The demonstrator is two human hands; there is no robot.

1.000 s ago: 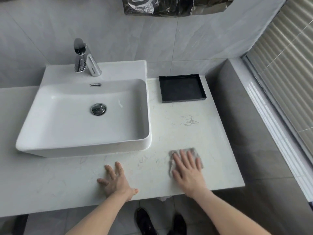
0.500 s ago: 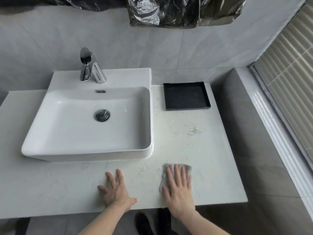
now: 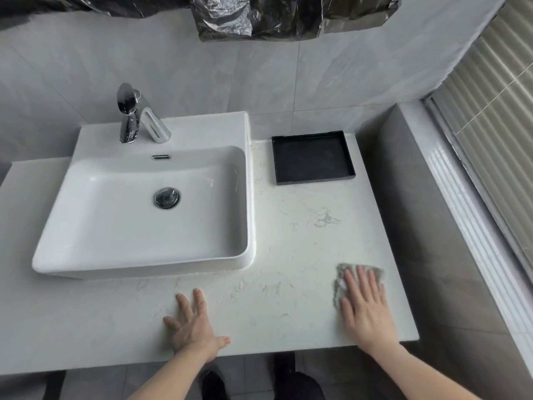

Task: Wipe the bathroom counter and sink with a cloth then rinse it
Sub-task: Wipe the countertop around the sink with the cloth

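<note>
The cloth (image 3: 357, 277) is seen as a small grey, crumpled rag, pressed flat on the white marbled counter (image 3: 288, 241) near its right front corner. Most of it is covered by the right hand (image 3: 364, 308); only its far edge and left side are shown, so its long axis cannot be told for certain, though the visible strip is stretched roughly left to right across the fingertips. Its surface is mottled grey with a ragged, uneven outline. The right hand is laid palm-down on it, fingers straight, close together and pointed away from the person toward the wall. The left hand (image 3: 193, 327) is rested flat on the bare counter in front of the sink (image 3: 251, 197), fingers straight and spread apart, thumb out to the side at the counter's front edge. A chrome faucet (image 3: 131, 115) is mounted on the sink's back ledge. A black tray (image 3: 313, 157) is set at the back right of the counter, beside the sink and well apart from the cloth.
</note>
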